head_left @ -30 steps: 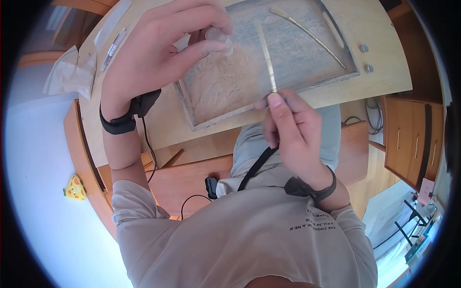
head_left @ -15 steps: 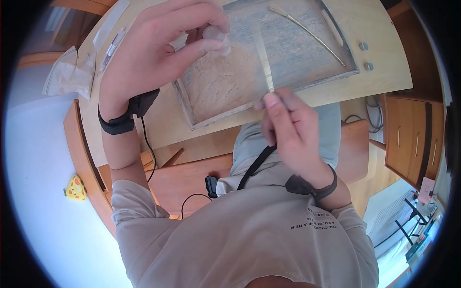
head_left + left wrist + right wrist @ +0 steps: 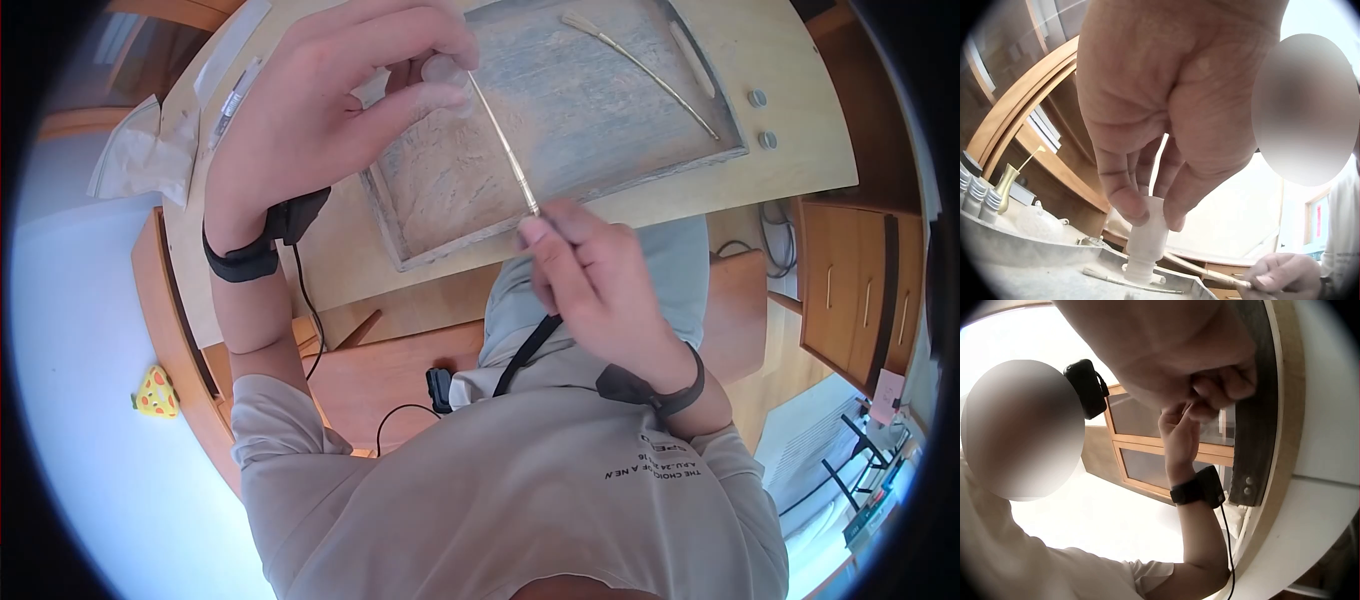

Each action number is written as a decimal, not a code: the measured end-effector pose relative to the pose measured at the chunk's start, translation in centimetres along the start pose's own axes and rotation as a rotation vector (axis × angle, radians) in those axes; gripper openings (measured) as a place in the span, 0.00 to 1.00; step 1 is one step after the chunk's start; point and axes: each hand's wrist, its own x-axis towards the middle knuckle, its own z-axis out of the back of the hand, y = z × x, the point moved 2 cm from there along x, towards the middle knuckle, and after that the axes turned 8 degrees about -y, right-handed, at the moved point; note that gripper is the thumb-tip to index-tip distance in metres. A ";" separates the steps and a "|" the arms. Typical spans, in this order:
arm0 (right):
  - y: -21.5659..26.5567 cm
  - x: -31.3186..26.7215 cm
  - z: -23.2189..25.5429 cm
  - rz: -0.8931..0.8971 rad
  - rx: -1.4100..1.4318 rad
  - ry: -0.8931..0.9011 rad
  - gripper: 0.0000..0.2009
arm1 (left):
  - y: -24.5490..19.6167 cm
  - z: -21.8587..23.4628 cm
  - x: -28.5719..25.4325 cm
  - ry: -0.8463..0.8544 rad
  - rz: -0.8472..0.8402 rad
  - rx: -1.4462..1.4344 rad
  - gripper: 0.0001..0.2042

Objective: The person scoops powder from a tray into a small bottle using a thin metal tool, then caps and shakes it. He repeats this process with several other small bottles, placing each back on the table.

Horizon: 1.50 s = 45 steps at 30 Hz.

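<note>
Above the left part of the dusty tray [image 3: 575, 205], my left hand [image 3: 340, 90] pinches a small pale, frosted bottle-shaped piece [image 3: 1149, 237] between thumb and fingers. Its wide end is up and its narrower, ringed end down. My right hand [image 3: 590, 275], near the tray's front edge, grips a thin gold-handled brush [image 3: 505, 145] by its handle. The brush slants up and left, its far end right at the pale piece; the bristles are hidden or blend into it. A second thin brush [image 3: 650, 75] lies inside the tray at the right.
Two small grey caps [image 3: 758, 98] sit right of the tray. A plastic bag [image 3: 150, 155] and a pen [image 3: 237, 100] lie at the left. In the left wrist view, silver-capped vials [image 3: 979, 199], a gold vase [image 3: 1007, 187] and a white teapot-like object [image 3: 1041, 222] stand beyond the tray.
My right hand has shifted left and slightly toward my body. The brush has swung left from over the tray to the pale piece. My left hand has hardly moved.
</note>
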 end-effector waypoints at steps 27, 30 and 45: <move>0.5 0.2 0.2 -0.044 0.052 -0.025 0.12 | 0.1 -0.2 0.2 0.021 -0.022 0.006 0.09; 0.4 0.3 0.6 -0.019 0.008 0.002 0.12 | 0.2 -0.2 -0.1 0.015 -0.027 0.017 0.10; -0.1 0.4 0.4 -0.010 -0.023 0.045 0.12 | 0.2 -0.1 0.0 0.006 -0.015 0.017 0.10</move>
